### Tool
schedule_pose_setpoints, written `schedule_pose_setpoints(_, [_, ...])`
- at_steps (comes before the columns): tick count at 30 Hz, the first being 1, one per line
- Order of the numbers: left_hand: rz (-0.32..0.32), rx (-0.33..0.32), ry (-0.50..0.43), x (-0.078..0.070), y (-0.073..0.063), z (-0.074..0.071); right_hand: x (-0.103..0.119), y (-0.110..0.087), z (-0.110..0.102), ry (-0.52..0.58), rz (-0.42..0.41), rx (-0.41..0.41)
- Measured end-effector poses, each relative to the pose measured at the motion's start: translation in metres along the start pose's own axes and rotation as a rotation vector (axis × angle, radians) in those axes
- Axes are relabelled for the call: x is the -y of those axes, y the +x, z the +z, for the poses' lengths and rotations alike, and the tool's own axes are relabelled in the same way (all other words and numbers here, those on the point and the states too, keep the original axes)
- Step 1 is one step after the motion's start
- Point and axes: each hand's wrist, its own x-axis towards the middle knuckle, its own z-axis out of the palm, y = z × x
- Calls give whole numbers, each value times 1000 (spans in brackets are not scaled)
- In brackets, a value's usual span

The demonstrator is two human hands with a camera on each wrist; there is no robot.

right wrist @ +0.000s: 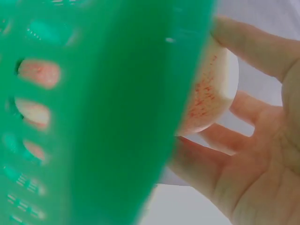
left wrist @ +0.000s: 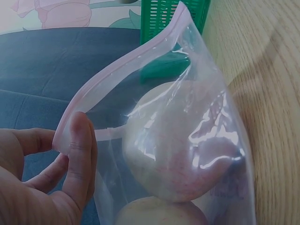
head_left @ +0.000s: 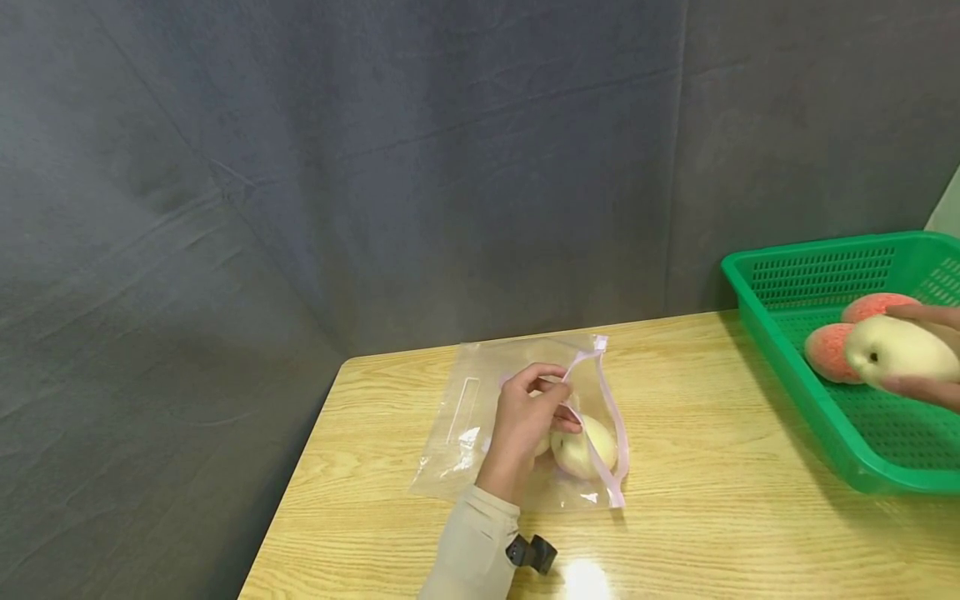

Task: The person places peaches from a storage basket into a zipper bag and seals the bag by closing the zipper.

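My left hand (head_left: 531, 408) pinches the pink zip edge of a clear zip bag (head_left: 468, 408) between thumb and fingers, and the mouth gapes toward the right. Inside the bag lies a pale peach (head_left: 585, 447), with a second pale peach (left wrist: 159, 213) beside it, partly covered by my hand in the head view. At the right, my right hand (head_left: 933, 354) grips another pale, red-flecked peach (head_left: 900, 350) over the green basket (head_left: 780, 375). Part of that hand is cut off by the head view's edge. Behind the basket's rim, the right wrist view hides part of the held peach.
Two reddish fruits, one (head_left: 831, 354) nearer and another (head_left: 877, 307) behind, sit in the basket. Under the bag is a light wooden table (head_left: 690, 517), with its left edge dropping off beside a dark grey cloth (head_left: 487, 167) that hangs behind.
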Motion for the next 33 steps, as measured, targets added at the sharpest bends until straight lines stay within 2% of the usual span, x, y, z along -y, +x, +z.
schedule_pose_setpoints(2, [-2,-2,2,0,0,0,7,0,0,-23,74,-16])
schedule_pose_setpoints(4, [-3,-6,3,0,0,0,13,2,-1,-15,81,-15])
schedule_pose_setpoints(7, [-2,-8,5,0,0,0,20,4,-1,-52,47,-31])
schedule_pose_setpoints(9, [-1,-12,2,0,1,0,26,6,-1,-14,17,-23])
schedule_pose_setpoints(11, [5,-12,4,1,1,0,32,7,-1,-47,14,-21])
schedule_pose_setpoints(14, [17,-14,6,1,2,0,44,8,1,-19,17,-28])
schedule_pose_setpoints(16, [23,-13,5,0,3,-1,52,9,2,-52,-9,-49])
schedule_pose_setpoints(22, [30,-7,1,-4,1,-3,80,6,9,32,-15,-63])
schedule_pose_setpoints(27, [20,-9,-8,-7,-1,-3,97,4,14,33,-3,14])
schedule_pose_setpoints(29, [16,-10,-11,-8,-1,-3,105,3,16,-4,8,62])
schedule_pose_setpoints(33, [19,-4,-12,-7,-1,-3,122,3,25,-82,-29,145])
